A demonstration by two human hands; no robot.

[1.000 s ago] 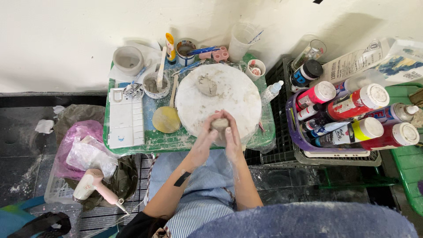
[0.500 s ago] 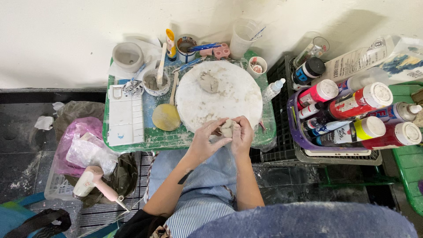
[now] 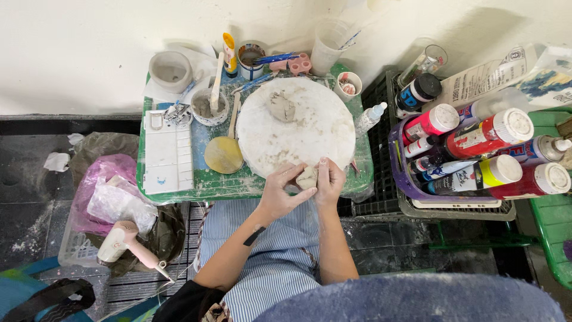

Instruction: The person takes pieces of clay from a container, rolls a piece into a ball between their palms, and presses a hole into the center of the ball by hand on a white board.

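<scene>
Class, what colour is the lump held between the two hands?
Pale grey; the lump shows best in the head view.

A plain cream wall point(image 3: 89, 36) runs along the top of the view, evenly lit, with soft shadows cast onto it near the far right corner of the table. A small green table point(image 3: 196, 185), smeared with paint, stands against this wall. The floor point(image 3: 36, 209) is dark tile, dusted with pale powder, with a dark strip along the base of the wall. To the left of the table, on the floor, a wire basket point(image 3: 74, 250) holds plastic bags and a pink hair dryer point(image 3: 128, 247). To the right of the table stands a black crate point(image 3: 381, 149), and beyond it a green plastic stool point(image 3: 551, 220). A slatted mat point(image 3: 143, 283) lies below the table's near edge.
</scene>
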